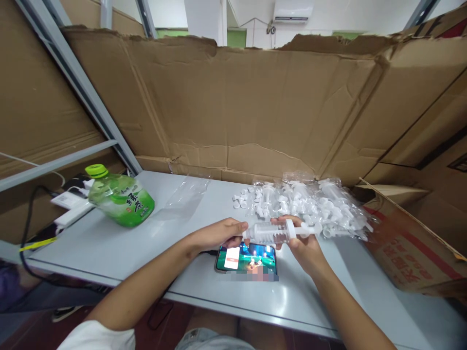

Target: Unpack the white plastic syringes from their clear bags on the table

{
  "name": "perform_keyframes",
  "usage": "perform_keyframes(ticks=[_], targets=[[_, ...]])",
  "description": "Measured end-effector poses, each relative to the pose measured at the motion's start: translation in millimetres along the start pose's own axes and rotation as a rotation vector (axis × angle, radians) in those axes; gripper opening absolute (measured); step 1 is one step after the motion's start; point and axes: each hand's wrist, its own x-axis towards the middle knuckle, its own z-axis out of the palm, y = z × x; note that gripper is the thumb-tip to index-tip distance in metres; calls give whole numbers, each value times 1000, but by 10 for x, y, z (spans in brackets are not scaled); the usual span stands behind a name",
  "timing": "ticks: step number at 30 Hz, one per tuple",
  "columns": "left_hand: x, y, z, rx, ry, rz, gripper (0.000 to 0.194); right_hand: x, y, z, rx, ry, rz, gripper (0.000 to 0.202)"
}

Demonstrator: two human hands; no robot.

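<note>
A clear plastic syringe (pixel 268 233) with a white flange and plunger lies level between my hands, above the table. My left hand (pixel 228 233) pinches its narrow white tip end. Around the barrel and flange at the other end, my right hand (pixel 301 243) has its fingers closed, with the white plunger sticking out past them to the right. Just below the syringe, a phone (pixel 248 260) with a lit, colourful screen rests on the table. Behind my right hand lie clear bags (pixel 302 199) of white plastic parts, and several small white caps (pixel 241 199) sit loose beside them.
A large green drink bottle (pixel 124 197) stands at the left, near white power adapters (pixel 71 209) and cables. An empty clear bag (pixel 186 194) lies at the back. Cardboard (pixel 233 107) walls the rear, and a cardboard box (pixel 416 248) stands right. The table's front edge (pixel 241 313) is close to my lap.
</note>
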Motion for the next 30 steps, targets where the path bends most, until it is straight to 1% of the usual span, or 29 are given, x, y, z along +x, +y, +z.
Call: perform_keyframes(ticks=[1, 2, 5, 6, 8, 10, 11, 13, 14, 15, 16, 17, 19, 20, 21, 22, 23, 25, 27, 30], targets=[[11, -29, -24, -49, 14, -6, 56, -3, 2, 3, -25, -12, -7, 49], [18, -48, -35, -76, 70, 6, 52, -3, 3, 9, -40, -9, -6, 48], [16, -39, -6, -87, 285, 103, 37, 19, -1, 35, -33, 54, 7, 45], [12, -19, 12, -65, 329, 129, 36, 31, -4, 41, -18, 80, 6, 45], [9, 22, 37, -16, 376, 137, 32, 50, -8, 43, 21, 122, 10, 43], [25, 42, 33, -16, 352, 84, 28, 60, -8, 30, 51, 152, 18, 41], [40, 41, 21, -40, 312, 49, 32, 61, -7, 20, 56, 158, 18, 40], [78, 17, -18, -85, 224, 5, 46, 58, -4, 1, 56, 154, 9, 38], [97, -2, -41, -84, 202, -1, 52, 57, -3, -7, 56, 146, 2, 38], [115, -22, -66, -55, 206, 1, 55, 56, -3, -12, 58, 140, -4, 37], [130, -42, -91, 10, 244, 10, 55, 58, -5, -15, 62, 138, -8, 37], [144, -61, -117, 111, 313, 25, 52, 62, -8, -16, 64, 145, -12, 36], [175, -90, -173, 387, 480, 49, 42, 78, -14, -16, 58, 188, -27, 36], [197, -102, -202, 540, 538, 47, 36, 89, -17, -18, 53, 216, -35, 36], [226, -114, -232, 692, 562, 33, 31, 98, -20, -21, 49, 241, -40, 35], [262, -128, -261, 826, 552, 11, 28, 107, -23, -26, 46, 261, -45, 35], [306, -144, -287, 930, 519, -15, 27, 114, -25, -31, 43, 274, -45, 34], [413, -185, -328, 1055, 448, -52, 30, 122, -28, -44, 35, 291, -36, 34], [530, -233, -354, 1087, 425, -64, 32, 125, -25, -57, 26, 308, -20, 34], [685, -293, -375, 1102, 423, -88, 37, 135, 0, -89, 10, 337, -11, 36]])
